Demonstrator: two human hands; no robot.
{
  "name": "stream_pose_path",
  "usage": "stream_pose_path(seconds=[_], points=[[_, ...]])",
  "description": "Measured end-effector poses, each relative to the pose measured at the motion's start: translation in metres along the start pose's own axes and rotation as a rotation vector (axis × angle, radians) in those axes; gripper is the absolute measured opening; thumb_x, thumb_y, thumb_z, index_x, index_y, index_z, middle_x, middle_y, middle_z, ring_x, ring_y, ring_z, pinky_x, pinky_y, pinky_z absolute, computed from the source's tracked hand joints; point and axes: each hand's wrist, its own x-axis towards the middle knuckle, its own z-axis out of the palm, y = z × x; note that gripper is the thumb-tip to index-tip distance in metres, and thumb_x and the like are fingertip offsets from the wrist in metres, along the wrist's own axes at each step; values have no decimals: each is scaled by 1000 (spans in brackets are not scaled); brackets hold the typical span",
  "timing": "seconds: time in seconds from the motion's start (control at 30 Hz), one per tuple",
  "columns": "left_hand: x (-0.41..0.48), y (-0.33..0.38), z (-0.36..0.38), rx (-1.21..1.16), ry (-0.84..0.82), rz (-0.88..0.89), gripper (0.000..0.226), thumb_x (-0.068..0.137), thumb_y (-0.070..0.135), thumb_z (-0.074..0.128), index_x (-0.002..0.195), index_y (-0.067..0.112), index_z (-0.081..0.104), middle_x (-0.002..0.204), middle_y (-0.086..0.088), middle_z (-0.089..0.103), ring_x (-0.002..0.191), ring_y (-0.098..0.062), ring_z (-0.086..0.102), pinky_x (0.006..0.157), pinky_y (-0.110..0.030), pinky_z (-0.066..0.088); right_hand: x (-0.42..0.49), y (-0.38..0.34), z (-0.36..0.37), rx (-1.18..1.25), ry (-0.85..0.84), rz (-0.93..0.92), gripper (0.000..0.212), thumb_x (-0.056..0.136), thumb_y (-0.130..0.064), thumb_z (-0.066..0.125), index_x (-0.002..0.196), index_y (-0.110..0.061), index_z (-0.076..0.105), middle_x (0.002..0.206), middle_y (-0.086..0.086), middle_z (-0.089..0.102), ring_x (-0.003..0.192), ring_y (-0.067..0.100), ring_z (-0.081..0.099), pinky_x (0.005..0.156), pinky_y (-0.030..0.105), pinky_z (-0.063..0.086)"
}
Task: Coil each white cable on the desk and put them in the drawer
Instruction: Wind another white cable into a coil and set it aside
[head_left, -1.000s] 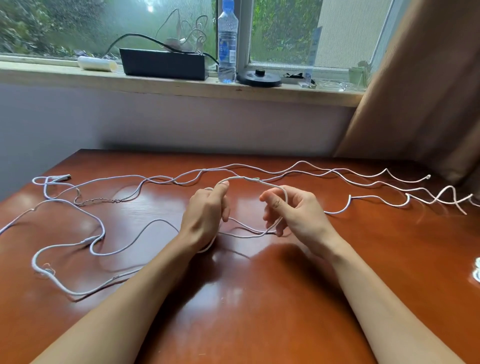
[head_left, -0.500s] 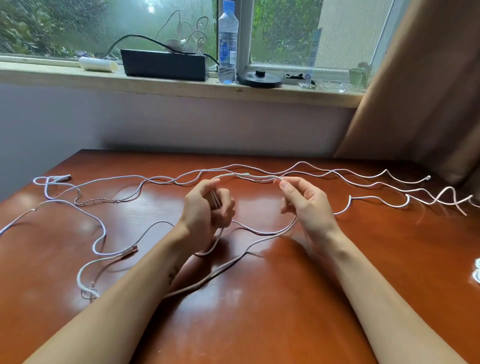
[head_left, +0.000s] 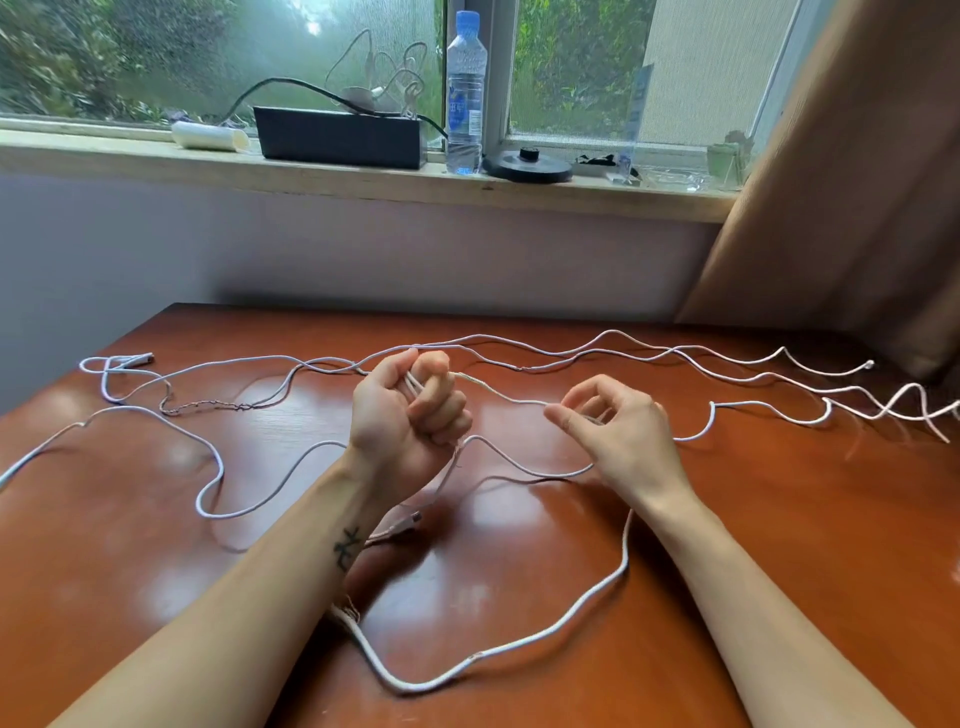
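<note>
Several long white cables (head_left: 613, 353) lie spread across the red-brown desk (head_left: 779, 545). My left hand (head_left: 410, 410) is a fist, palm turned up, gripping a few loops of one white cable. From that fist the cable runs right to my right hand (head_left: 613, 426), whose curled fingers hold it loosely above the desk. A big slack loop of this cable (head_left: 571, 597) lies on the desk near me, and a plug end (head_left: 408, 522) hangs below my left wrist. No drawer is in view.
A windowsill (head_left: 363, 176) runs behind the desk with a black box (head_left: 337, 137), a water bottle (head_left: 465, 93), a black round disc (head_left: 527, 166) and a white roll (head_left: 208, 137). A brown curtain (head_left: 857, 182) hangs at the right.
My left hand has rolled palm-up with more loops in its fist. My right hand slid right along the cable. The slack on the left was pulled in toward me into a large near loop.
</note>
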Motion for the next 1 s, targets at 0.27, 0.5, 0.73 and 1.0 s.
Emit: stream_pose_path(seconds=[0.27, 0.5, 0.73, 1.0], points=[[2, 8, -5, -186, 42, 20, 33, 103, 26, 37, 105, 12, 68, 54, 3, 21, 46, -13, 19, 44, -25, 23, -7, -10, 5, 24, -244, -16, 20, 72, -40, 90, 71, -27, 75, 53, -11, 61, 49, 5, 51, 50, 22, 44], [10, 4, -3, -74, 136, 102, 44, 108, 41, 32, 135, 19, 59, 64, 3, 30, 53, -11, 25, 56, -23, 26, -15, -22, 6, 139, -469, -36, 16, 76, -33, 88, 77, -20, 80, 60, 5, 67, 53, 8, 50, 53, 25, 41], [14, -5, -6, 421, 210, 268, 38, 111, 34, 29, 131, 16, 55, 61, 2, 36, 50, -10, 33, 54, -23, 35, -17, -24, 10, 285, -475, -20, 9, 82, -32, 83, 85, -23, 81, 77, 15, 73, 69, 17, 58, 65, 44, 51], [12, -13, -10, 816, 184, 428, 31, 110, 26, 37, 118, 19, 66, 69, 0, 51, 58, -9, 47, 60, -21, 46, -18, -33, 10, 502, -405, 44, 14, 90, -4, 73, 101, -13, 75, 79, 9, 72, 57, 14, 54, 47, 20, 41]])
